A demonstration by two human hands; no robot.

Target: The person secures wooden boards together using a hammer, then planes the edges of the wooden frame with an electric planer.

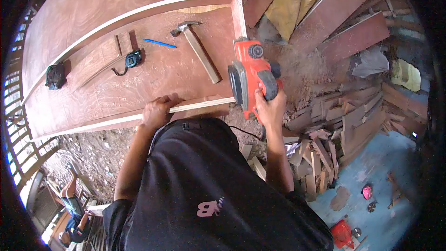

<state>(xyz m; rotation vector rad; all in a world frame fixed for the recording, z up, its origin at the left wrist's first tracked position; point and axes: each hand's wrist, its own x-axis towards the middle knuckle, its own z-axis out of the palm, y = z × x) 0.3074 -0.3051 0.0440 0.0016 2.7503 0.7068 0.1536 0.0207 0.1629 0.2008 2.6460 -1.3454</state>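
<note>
My right hand (271, 104) is wrapped around the black rear handle of a red electric planer (248, 72). The planer rests along the right-hand end of a shallow wooden frame (239, 16), covering part of that edge. With its fingers over the near rail, my left hand (157, 110) grips the frame. Inside the frame, on the reddish plywood, lie a hammer (200, 51) with a wooden handle, a blue pen (159, 43) and a tape measure (133, 58). A dark bundle (55, 76) sits near the far left rail.
Scrap wood (320, 153) is piled on the ground at right. Boards (355, 39) and a yellow sheet (283, 7) lie beyond the frame. A black cord (244, 132) hangs below the planer. At lower left is another person (74, 209).
</note>
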